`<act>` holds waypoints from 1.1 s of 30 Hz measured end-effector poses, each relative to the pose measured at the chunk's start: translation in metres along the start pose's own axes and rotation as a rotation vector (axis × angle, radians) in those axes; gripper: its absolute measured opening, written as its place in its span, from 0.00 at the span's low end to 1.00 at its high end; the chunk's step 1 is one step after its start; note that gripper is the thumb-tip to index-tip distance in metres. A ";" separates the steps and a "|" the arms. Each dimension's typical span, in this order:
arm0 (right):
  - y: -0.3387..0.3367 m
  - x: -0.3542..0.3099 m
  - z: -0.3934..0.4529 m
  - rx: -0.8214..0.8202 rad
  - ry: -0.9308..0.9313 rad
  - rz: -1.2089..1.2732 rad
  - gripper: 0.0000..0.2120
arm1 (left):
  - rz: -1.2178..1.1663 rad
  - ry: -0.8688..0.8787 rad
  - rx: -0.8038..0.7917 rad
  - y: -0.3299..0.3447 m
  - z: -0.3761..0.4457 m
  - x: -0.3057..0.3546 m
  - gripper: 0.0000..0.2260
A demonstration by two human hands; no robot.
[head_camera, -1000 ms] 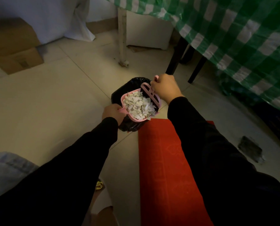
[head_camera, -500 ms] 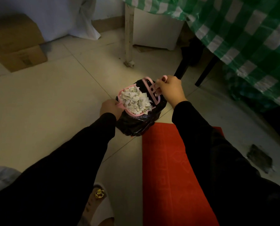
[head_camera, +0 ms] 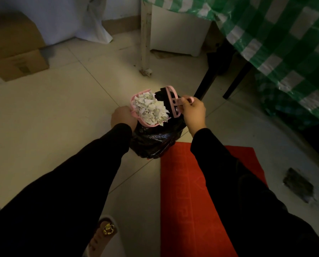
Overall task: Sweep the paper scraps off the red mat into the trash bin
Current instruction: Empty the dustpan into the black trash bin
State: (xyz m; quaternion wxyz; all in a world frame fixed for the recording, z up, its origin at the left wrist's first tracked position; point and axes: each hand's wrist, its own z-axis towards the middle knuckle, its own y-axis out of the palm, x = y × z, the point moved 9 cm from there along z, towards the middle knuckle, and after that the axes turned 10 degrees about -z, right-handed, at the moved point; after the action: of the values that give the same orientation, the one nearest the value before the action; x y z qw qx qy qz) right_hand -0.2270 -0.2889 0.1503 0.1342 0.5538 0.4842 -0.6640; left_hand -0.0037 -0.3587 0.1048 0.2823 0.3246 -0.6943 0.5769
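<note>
Dumping step. Left hand [head_camera: 124, 118] gripping pink dustpan [head_camera: 136, 115], full of paper scraps [head_camera: 150, 110], held over black-bagged trash bin [head_camera: 155, 141]. Right hand [head_camera: 194, 111] gripping pink brush [head_camera: 173, 101] beside pan. Red mat [head_camera: 182, 191] looking bare. Next, prob.: tilting pan w/ lip kept inside bin rim.

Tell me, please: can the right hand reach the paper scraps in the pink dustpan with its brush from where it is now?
Probably yes. The right hand holds the pink brush right beside the dustpan, above the trash bin. Nothing lies between the brush and the paper scraps.
</note>
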 end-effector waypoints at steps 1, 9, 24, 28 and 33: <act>0.001 0.004 0.001 0.000 0.012 0.018 0.06 | 0.000 -0.001 0.004 0.001 0.002 0.000 0.08; 0.002 0.023 0.001 0.058 0.030 0.136 0.07 | -0.016 0.030 0.035 0.002 0.008 0.003 0.09; 0.003 0.044 -0.001 0.095 0.087 0.312 0.08 | 0.302 0.150 0.054 0.007 0.007 0.022 0.12; 0.005 0.049 0.000 0.088 0.111 0.321 0.12 | 0.378 0.168 0.040 0.009 0.005 0.026 0.14; 0.005 0.050 -0.001 0.081 0.127 0.361 0.12 | 0.454 0.205 0.025 0.012 0.004 0.029 0.13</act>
State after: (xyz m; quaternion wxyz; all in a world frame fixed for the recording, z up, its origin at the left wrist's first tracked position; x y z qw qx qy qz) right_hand -0.2402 -0.2730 0.1046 0.1980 0.6771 0.3575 -0.6120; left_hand -0.0319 -0.3649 0.1190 0.2105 0.1036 -0.7100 0.6639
